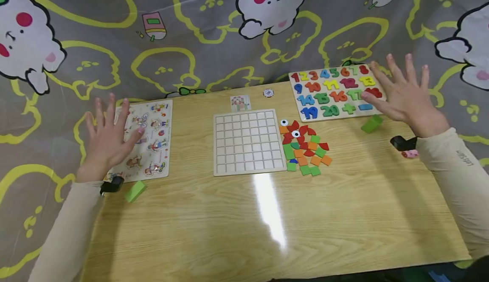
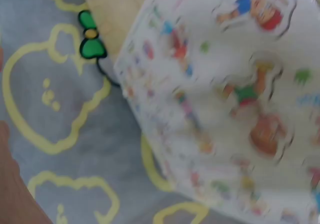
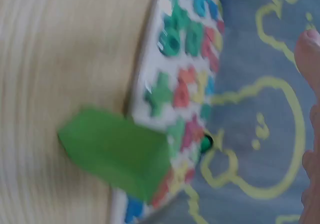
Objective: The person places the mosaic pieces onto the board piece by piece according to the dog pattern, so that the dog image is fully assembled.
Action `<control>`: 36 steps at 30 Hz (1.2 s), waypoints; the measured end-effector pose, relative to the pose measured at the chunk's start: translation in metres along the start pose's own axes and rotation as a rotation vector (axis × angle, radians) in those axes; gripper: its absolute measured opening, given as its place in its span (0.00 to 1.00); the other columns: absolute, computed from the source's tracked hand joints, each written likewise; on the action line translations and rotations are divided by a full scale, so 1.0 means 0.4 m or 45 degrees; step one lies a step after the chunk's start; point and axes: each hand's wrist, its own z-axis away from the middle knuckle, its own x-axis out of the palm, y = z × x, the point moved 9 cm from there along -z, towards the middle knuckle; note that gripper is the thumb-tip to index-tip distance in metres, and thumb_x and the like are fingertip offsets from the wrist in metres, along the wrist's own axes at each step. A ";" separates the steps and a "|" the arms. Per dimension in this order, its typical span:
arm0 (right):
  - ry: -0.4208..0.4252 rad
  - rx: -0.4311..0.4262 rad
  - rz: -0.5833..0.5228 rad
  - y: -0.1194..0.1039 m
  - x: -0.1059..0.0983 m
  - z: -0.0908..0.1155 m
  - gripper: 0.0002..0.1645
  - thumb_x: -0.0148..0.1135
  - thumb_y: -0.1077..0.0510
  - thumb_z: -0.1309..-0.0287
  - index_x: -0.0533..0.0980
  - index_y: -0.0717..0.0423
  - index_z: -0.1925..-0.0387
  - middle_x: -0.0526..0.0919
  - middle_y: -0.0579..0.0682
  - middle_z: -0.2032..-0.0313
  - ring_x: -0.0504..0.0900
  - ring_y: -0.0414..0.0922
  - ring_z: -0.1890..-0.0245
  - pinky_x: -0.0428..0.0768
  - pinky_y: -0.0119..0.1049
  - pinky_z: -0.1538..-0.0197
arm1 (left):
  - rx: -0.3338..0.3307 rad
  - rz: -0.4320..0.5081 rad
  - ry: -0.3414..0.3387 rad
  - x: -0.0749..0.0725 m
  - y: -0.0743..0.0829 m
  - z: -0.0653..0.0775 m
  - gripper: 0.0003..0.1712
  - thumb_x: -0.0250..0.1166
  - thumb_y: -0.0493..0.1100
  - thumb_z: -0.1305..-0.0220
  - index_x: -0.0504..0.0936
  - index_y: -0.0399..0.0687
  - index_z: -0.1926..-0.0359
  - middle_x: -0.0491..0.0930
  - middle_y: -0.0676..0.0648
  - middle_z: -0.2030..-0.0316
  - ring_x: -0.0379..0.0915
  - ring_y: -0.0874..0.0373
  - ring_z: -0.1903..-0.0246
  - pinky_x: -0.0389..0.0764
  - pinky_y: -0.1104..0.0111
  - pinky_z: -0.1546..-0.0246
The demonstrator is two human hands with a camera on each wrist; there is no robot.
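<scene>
Pale wood grain runs across the table (image 1: 214,231), where your left hand (image 1: 108,144), fingers spread wide and holding nothing, hides part of the picture board (image 1: 166,122) at the left, and your right hand (image 1: 408,97), equally spread and unladen, covers part of the number board (image 1: 320,118) at the back right. Both wrist views are blurred and trim your hands to slivers at the edge, so small figures and numerals are hard to make out, and whether either palm touches its board you cannot tell. Glare streaks the table below the grid board (image 1: 248,142); grey, yellow-outlined cloth (image 1: 217,71) hangs behind.
</scene>
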 end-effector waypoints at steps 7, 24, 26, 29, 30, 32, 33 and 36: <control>0.035 -0.153 -0.071 -0.119 0.097 -0.030 0.51 0.42 0.24 0.36 0.39 0.37 0.21 0.27 0.53 0.22 0.17 0.58 0.26 0.23 0.69 0.34 | 0.058 0.025 -0.036 0.081 0.029 -0.004 0.45 0.46 0.69 0.29 0.37 0.63 0.21 0.20 0.51 0.23 0.06 0.50 0.27 0.19 0.40 0.33; -0.022 -0.143 -0.548 -0.333 0.270 -0.007 0.26 0.70 0.41 0.44 0.81 0.60 0.57 0.85 0.56 0.63 0.81 0.50 0.64 0.78 0.48 0.57 | 0.263 0.441 -0.367 0.379 0.345 -0.020 0.53 0.55 0.71 0.35 0.39 0.61 0.21 0.32 0.48 0.21 0.22 0.46 0.23 0.32 0.42 0.29; -0.041 -0.096 -0.571 -0.331 0.283 -0.005 0.24 0.70 0.43 0.42 0.80 0.60 0.58 0.84 0.55 0.65 0.80 0.50 0.66 0.77 0.46 0.59 | 0.258 0.467 -0.361 0.405 0.366 -0.017 0.56 0.57 0.73 0.39 0.39 0.61 0.21 0.33 0.49 0.21 0.23 0.47 0.23 0.29 0.43 0.29; -0.101 -0.053 -0.598 -0.330 0.300 -0.002 0.19 0.68 0.47 0.40 0.78 0.60 0.59 0.82 0.55 0.65 0.78 0.49 0.68 0.76 0.43 0.62 | 0.252 0.466 -0.306 0.418 0.382 -0.008 0.59 0.60 0.74 0.43 0.43 0.60 0.21 0.38 0.50 0.21 0.26 0.49 0.23 0.26 0.42 0.30; -0.118 -0.053 -0.600 -0.332 0.302 -0.002 0.18 0.67 0.48 0.39 0.78 0.60 0.59 0.82 0.56 0.65 0.78 0.49 0.68 0.76 0.43 0.61 | 0.256 0.447 -0.289 0.418 0.385 -0.005 0.59 0.61 0.75 0.44 0.44 0.60 0.21 0.40 0.50 0.21 0.27 0.48 0.23 0.26 0.42 0.30; -0.147 -0.065 -0.597 -0.339 0.304 -0.001 0.17 0.66 0.51 0.37 0.77 0.61 0.57 0.81 0.57 0.63 0.78 0.50 0.66 0.77 0.44 0.60 | 0.265 0.427 -0.255 0.415 0.389 0.001 0.60 0.62 0.75 0.46 0.47 0.58 0.21 0.42 0.50 0.22 0.29 0.48 0.23 0.27 0.42 0.30; -0.156 -0.077 -0.591 -0.342 0.304 0.000 0.17 0.65 0.52 0.37 0.77 0.62 0.56 0.81 0.58 0.62 0.78 0.50 0.65 0.77 0.45 0.59 | 0.270 0.409 -0.241 0.414 0.392 0.004 0.60 0.63 0.75 0.47 0.48 0.58 0.21 0.43 0.50 0.22 0.30 0.47 0.23 0.28 0.41 0.30; -0.162 -0.112 -0.570 -0.354 0.295 0.004 0.17 0.63 0.56 0.35 0.77 0.65 0.52 0.79 0.60 0.59 0.77 0.52 0.61 0.77 0.48 0.55 | 0.273 0.372 -0.211 0.410 0.394 0.008 0.61 0.65 0.75 0.49 0.50 0.58 0.22 0.45 0.49 0.22 0.32 0.46 0.23 0.30 0.41 0.30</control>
